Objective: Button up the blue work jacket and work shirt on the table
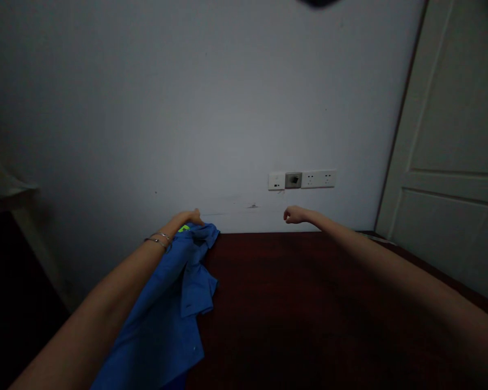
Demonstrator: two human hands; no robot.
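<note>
A blue garment with short sleeves, seemingly a shirt (162,309), lies along the left side of a dark red-brown table (276,292). Its far end has a yellow-green patch and bunches up near the wall. My left hand (192,217), with thin bracelets at the wrist, is at that far end, its fingers pointing down and closed on the cloth. Part of the fingertips is hidden. Above the table's far edge, in front of the wall, my right hand (294,214) hangs with curled fingers, and nothing shows in it.
A pale wall (236,119) rises behind the table, with a row of sockets (318,179) low on it. On the right stands a light panelled door (451,162). Pale cloth (4,173) hangs at the far left. A thin strip (376,238) lies by the right back corner.
</note>
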